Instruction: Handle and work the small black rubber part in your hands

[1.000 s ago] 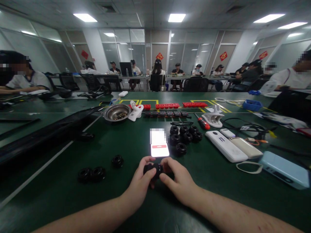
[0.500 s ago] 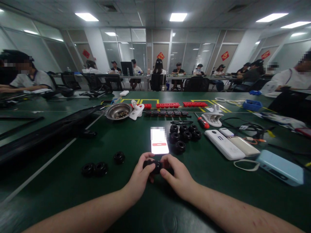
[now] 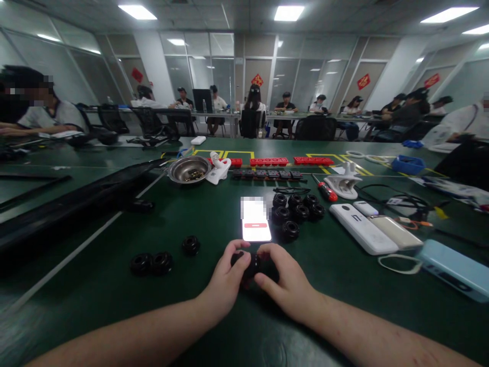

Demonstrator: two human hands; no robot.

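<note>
Close in front of me, my left hand [image 3: 231, 270] grips a glossy black wheel-like part [image 3: 251, 262], its thumb lying over the top. My right hand [image 3: 280, 272] curls around the right end of the same part, thumb and forefinger on either side; the contact of its fingertips is partly hidden. Just beyond the hands lies a phone [image 3: 256, 233] with a lit screen. Similar black round parts [image 3: 290, 230] are clustered right of the phone. To the left are a single one [image 3: 190, 245] and a touching pair [image 3: 161, 263].
A metal bowl [image 3: 189, 170] of small pieces, white clamp-like pieces [image 3: 343, 184], red trays [image 3: 269, 162] and a black strip of parts [image 3: 267, 175] lie farther back. A screwdriver [image 3: 327, 191], power banks [image 3: 362, 229] and a light-blue case [image 3: 454, 270] sit right. People work beyond.
The view has shifted slightly, so the table things appear farther right. My right thumb and forefinger look wider apart around the black part; my left hand keeps hold of it.
</note>
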